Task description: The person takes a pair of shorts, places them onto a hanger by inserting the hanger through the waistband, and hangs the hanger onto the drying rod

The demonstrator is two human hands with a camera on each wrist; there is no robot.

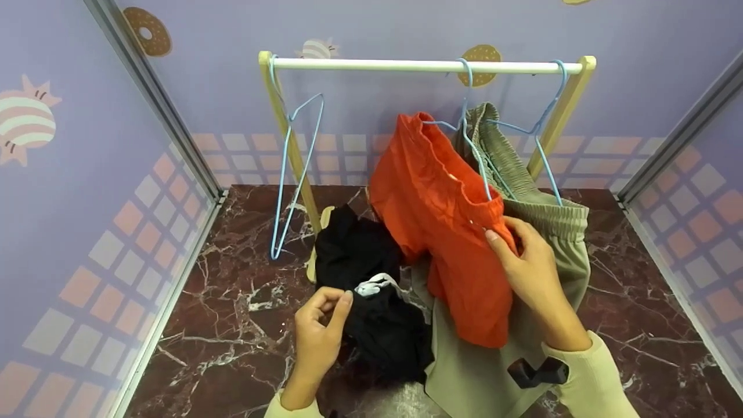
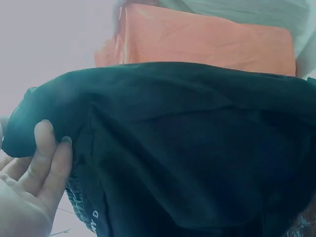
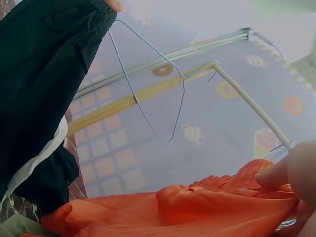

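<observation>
My left hand (image 1: 320,325) pinches the edge of black elastic-waist pants (image 1: 389,337), which hang bunched in front of the rack and show a white strip in the head view. White letters show near the gathered waistband in the left wrist view. My right hand (image 1: 534,278) holds the waistband of orange shorts (image 1: 464,255) between thumb and fingers. A blue wire hanger (image 1: 469,116) sits inside the orange waist, its hook on the rod. Behind it, olive-green pants (image 1: 560,232) hang from another blue hanger (image 1: 540,130).
A small rack with a white rod (image 1: 371,64) and wooden posts stands on a dark red marbled surface (image 1: 232,342). From the rod's left end hangs a bare blue hanger (image 1: 284,174). Purple patterned walls (image 1: 371,29) enclose the back and both sides.
</observation>
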